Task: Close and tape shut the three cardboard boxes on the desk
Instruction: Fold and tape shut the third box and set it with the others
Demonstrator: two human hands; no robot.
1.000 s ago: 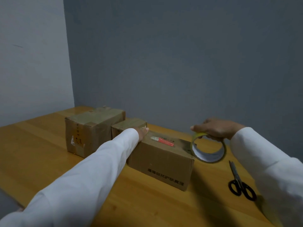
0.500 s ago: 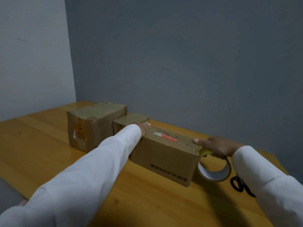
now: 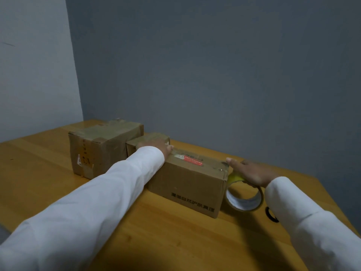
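Three closed cardboard boxes stand in a row on the wooden desk (image 3: 175, 241). The near box (image 3: 187, 182) has a red label on top and black print on its front. My left hand (image 3: 162, 148) rests on its far left top edge. A small box (image 3: 148, 138) sits behind that hand, and a larger taped box (image 3: 101, 147) is at the left. My right hand (image 3: 252, 173) grips a roll of yellowish tape (image 3: 244, 196) hanging beside the near box's right end, with the thumb touching the box's top right corner.
A black scissors handle (image 3: 270, 214) peeks out on the desk under my right sleeve. Grey walls rise close behind the boxes. The desk's right edge runs near my right arm.
My right hand brought the tape roll down from above the near box's right end to beside that end, near the desk. My left hand stayed on the box.
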